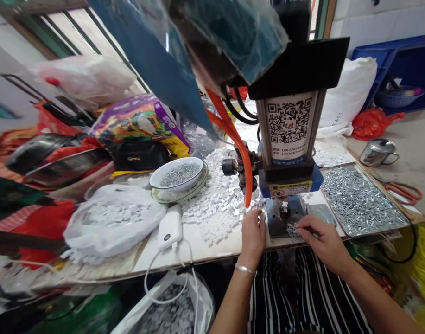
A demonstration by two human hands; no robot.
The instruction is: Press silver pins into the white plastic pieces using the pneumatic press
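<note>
A pneumatic press (290,125) stands in front of me, with a metal base plate (275,223) under its ram. On the left of that plate is my left hand (253,236), its fingertips drawn together by the white plastic pieces (229,197); whatever they hold is hidden. My right hand (321,239) pinches at the plate's right front edge, beside a few small metal pins (293,229). What sits between its fingertips is too small to name. A wide tray of metal pins (363,197) lies to the right.
An orange hose (247,171) hangs just above my left hand. Left of the press are an enamel bowl of pins (179,174), a white power bank (170,227) and a plastic bag of white pieces (111,220). Scissors (403,191) and a metal cup (378,152) lie right.
</note>
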